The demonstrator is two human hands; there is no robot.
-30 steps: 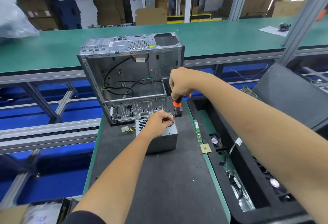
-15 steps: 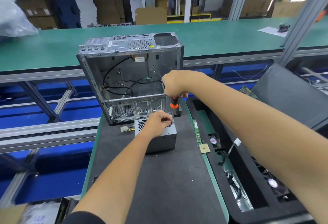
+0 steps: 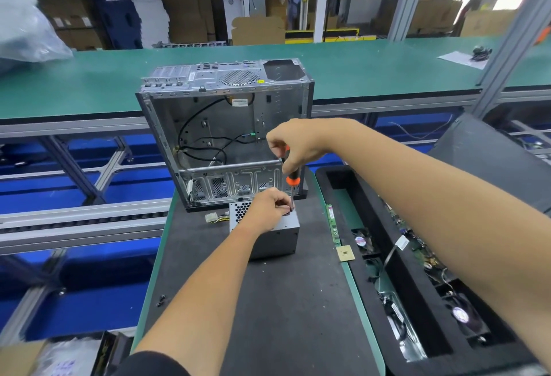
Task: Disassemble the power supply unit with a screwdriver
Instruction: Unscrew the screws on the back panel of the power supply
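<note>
The open computer case stands just behind the power supply unit and blocks my reach forward, the memory stick and chip hem its right, while bare dark mat lies open nearer me.

Power supply unit: grey sheet metal, smooth, dull sheen, with a perforated honeycomb grille on top. Computer case: bare galvanised-looking sheet metal, stamped and perforated, semi-matt; black rubbery-sheathed cables inside. Screwdriver: glossy orange-and-black plastic handle, thin metal shaft. Worktop: matt black foam-like mat, slightly grainy, with a smooth green edge. Far conveyor surface: matt green. Right tray: matt black foam.
</note>
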